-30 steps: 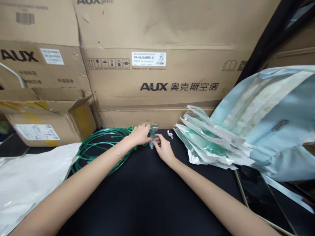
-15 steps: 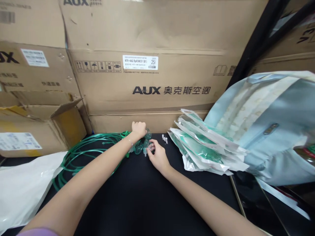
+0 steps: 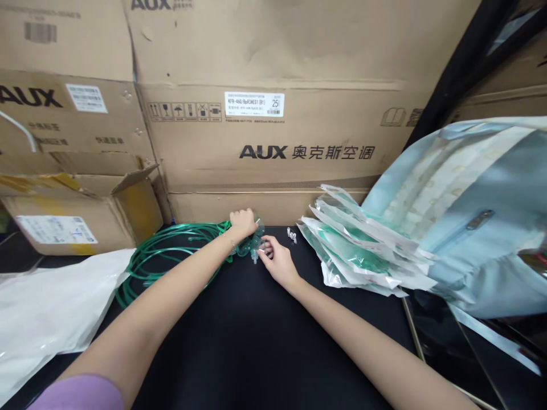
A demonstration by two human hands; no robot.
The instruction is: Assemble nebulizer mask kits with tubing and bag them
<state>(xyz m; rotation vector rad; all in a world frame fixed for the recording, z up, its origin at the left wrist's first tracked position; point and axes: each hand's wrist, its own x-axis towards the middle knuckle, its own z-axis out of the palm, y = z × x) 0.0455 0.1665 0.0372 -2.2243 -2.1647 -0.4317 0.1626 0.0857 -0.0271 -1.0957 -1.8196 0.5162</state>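
My left hand (image 3: 243, 222) is closed over a clear green plastic mask part (image 3: 253, 245) at the far edge of the black table (image 3: 256, 341). My right hand (image 3: 277, 261) pinches the same part from the right, fingers curled on its small white connector. A coil of green tubing (image 3: 166, 253) runs left from the part. A few small clear connectors (image 3: 292, 234) lie just right of my hands.
A stack of sealed pouches with green contents (image 3: 363, 250) lies on the right. A pale blue bag (image 3: 478, 216) sits beyond it. White plastic sheeting (image 3: 47, 313) covers the left. Cardboard boxes (image 3: 273, 131) wall off the back; an open box (image 3: 85, 210) stands at the left.
My left hand turned from lying over the part to a fist gripping it from behind. My right hand stayed on the part. The view swung a little.
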